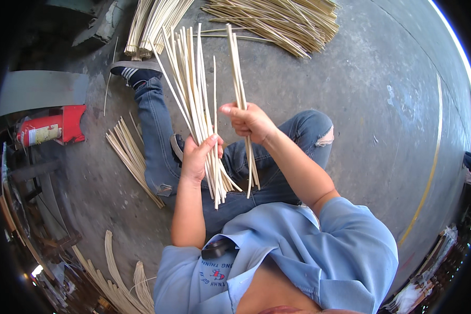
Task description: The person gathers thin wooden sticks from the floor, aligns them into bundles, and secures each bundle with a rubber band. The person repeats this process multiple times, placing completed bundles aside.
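A thick bundle of pale rattan sticks [196, 89] stands upright in my left hand [198, 158], its fingers wrapped round the lower part. The upper ends of that bundle fan apart. Close by on the right, my right hand [250, 121] is closed round a few thin sticks [236, 73], with the thumb pointing toward the left bundle. One single stick [214, 83] rises at the right side of the left bundle, slightly apart from it. Both bundles hang above my bent legs, their lower ends over my lap.
Past my outstretched foot lies a tied bundle of sticks [159, 23]; a large loose pile [282, 21] is at the far middle. More sticks [133, 159] lie beside my left leg, and curved lengths [118, 277] at the lower left. A red cylinder [49, 128] lies at the left.
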A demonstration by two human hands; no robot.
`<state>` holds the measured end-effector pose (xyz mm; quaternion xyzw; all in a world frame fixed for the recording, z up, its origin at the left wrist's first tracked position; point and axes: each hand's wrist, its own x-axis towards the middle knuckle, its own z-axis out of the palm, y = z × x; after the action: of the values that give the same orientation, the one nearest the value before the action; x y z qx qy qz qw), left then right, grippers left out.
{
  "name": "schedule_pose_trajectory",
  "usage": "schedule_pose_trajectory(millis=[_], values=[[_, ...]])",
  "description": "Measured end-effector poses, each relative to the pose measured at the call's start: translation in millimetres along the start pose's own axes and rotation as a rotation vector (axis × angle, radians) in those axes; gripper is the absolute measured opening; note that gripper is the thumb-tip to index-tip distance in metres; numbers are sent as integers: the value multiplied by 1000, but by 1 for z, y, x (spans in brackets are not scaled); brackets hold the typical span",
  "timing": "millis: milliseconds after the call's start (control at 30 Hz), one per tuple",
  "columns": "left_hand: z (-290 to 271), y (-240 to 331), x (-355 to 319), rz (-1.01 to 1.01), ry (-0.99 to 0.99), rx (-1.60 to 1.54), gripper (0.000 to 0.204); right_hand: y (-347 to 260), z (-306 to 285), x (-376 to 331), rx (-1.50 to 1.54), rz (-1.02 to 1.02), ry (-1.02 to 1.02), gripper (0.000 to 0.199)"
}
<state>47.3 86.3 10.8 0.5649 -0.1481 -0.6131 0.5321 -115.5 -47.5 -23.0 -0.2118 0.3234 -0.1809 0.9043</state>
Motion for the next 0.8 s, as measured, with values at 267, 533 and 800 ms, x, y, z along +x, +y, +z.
schedule_pose_trajectory(millis=[267,533,800], values=[[6,3,4,30,-154,5,21,5,13,4,22,-54,-78,23],[4,-3,1,9,-90,-66,25,9,19,8,11,-142,52,10],[4,-8,9,23,-117,-115,27,-9,10,2,112,9,46,32]])
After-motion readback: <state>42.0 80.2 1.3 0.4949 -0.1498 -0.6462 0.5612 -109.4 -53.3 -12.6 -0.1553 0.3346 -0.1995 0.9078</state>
